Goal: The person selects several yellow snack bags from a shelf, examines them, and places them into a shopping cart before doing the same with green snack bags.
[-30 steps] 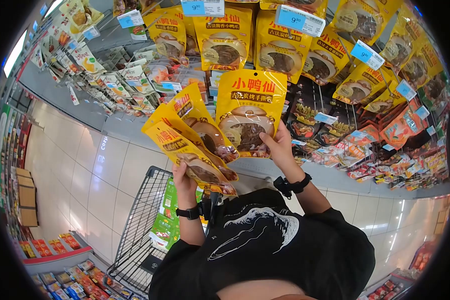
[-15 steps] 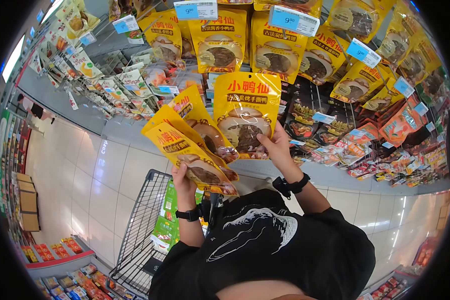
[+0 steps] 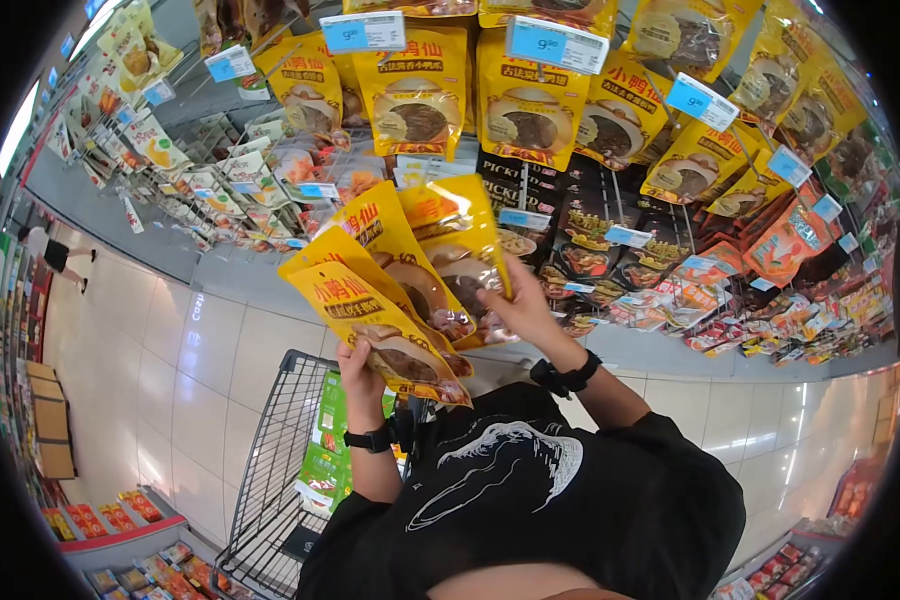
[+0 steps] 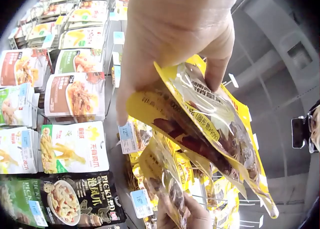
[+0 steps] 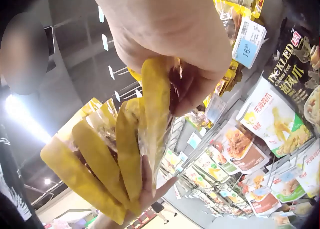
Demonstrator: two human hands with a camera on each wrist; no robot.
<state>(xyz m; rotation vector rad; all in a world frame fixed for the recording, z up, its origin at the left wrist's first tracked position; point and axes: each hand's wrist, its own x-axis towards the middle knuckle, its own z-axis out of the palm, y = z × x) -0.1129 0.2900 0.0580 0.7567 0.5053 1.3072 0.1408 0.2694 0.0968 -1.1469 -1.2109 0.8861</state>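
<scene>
My left hand [image 3: 361, 368] grips several fanned yellow snack pouches [image 3: 355, 318] by their lower edge, thumb on the front one. To their right, my right hand [image 3: 522, 305] pinches one more yellow snack pouch [image 3: 458, 232] by its lower right side. That single pouch leans toward the fan, and its left part is hidden behind it. In the right wrist view, the yellow bottoms of the fanned pouches [image 5: 97, 161] line up beside the pouch [image 5: 156, 96] in my right hand. Brown food shows through the clear windows.
Yellow pouches [image 3: 415, 105] hang on the rack ahead under price tags [image 3: 560, 45]. Black pickled chicken feet packs [image 4: 80, 201] hang below. A wire shopping cart [image 3: 260, 470] with green packages [image 3: 322, 478] stands at lower left. Someone [image 3: 55, 250] is in the aisle at far left.
The right hand has brought its pouch down and left, from upright beside the fan to tilted and partly behind it. Both hands keep their hold. The view has shifted slightly.
</scene>
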